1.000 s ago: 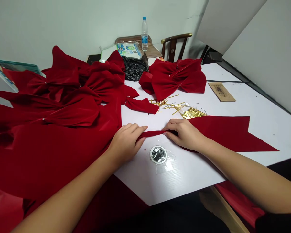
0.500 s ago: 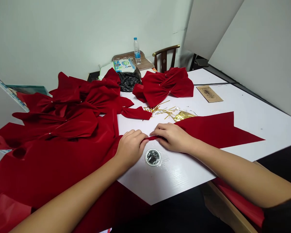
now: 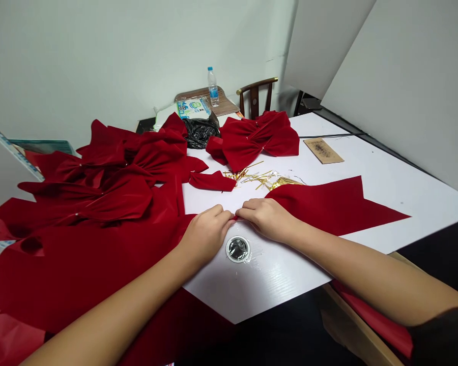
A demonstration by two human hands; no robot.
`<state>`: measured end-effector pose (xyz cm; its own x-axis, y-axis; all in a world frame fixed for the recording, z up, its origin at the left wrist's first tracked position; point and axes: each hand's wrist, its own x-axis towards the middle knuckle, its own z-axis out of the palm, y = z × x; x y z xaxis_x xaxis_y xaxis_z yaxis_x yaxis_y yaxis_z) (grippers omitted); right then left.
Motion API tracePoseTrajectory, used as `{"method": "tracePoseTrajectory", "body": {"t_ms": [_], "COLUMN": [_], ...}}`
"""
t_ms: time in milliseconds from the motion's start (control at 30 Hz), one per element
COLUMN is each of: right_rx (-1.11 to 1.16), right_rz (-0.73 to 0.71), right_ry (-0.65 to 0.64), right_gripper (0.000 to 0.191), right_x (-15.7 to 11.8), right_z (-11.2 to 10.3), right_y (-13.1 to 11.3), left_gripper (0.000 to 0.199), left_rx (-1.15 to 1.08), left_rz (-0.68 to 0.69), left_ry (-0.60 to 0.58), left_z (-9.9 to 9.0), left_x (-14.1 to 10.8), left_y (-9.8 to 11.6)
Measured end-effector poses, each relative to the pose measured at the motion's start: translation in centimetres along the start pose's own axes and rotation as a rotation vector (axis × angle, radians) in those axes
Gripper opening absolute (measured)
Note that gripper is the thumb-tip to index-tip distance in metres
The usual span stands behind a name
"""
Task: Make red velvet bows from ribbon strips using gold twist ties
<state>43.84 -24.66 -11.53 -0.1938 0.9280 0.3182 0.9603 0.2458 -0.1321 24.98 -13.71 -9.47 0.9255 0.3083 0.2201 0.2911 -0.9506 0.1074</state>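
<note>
A strip of red velvety fabric (image 3: 320, 206) with a notched end lies across the white table (image 3: 267, 284). Its gathered middle is pinched between my left hand (image 3: 208, 229) and my right hand (image 3: 267, 218), whose fingertips nearly meet. Both hands are closed on the cloth; the fingers hide most of the pinched part. Just below them is a round table grommet (image 3: 238, 249) covered by clear film. Loose gold twist ties (image 3: 248, 174) and a clear packet of gold ties (image 3: 282, 180) lie beyond my hands.
Piled red fabric bows (image 3: 110, 198) cover the left side. More tied bows (image 3: 257, 137) are stacked at the back, beside a black plastic bag (image 3: 201, 132). A cardboard piece (image 3: 323, 151) lies right; a water bottle (image 3: 212, 87) and wooden chair (image 3: 255, 99) stand behind.
My hands have come closer together, bunching the fabric's middle so less red shows between the fingertips. The view has shifted slightly.
</note>
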Motion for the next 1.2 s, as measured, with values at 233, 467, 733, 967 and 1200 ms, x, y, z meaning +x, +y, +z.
{"method": "tracePoseTrajectory", "body": {"t_ms": [233,467,733,967,1200], "right_rx": [0.210,0.303,0.081,-0.044,-0.077], "right_rz": [-0.015,-0.038,-0.078,-0.121,-0.088], "right_ry": [0.014,-0.048,0.103,0.268,0.440], "right_gripper": [0.024,0.026,0.025,0.019,0.017], "right_x": [-0.3,-0.3,-0.3,-0.4,-0.4], "right_z": [0.5,0.4,-0.1,-0.3,-0.5], "right_y": [0.4,0.6,0.2,0.6,1.1], "left_gripper": [0.022,0.019,0.020,0.026,0.038], "left_rx": [-0.060,-0.050,0.125,0.176,0.412], "left_rz": [0.012,0.051,0.121,0.088,-0.035], "left_ry": [-0.060,-0.112,-0.110,0.072,-0.209], "left_z": [-0.2,-0.2,-0.8,-5.5,-7.5], "left_x": [-0.4,-0.5,-0.5,2.0,9.9], "left_y": [-0.8,-0.9,1.1,0.8,-10.2]}}
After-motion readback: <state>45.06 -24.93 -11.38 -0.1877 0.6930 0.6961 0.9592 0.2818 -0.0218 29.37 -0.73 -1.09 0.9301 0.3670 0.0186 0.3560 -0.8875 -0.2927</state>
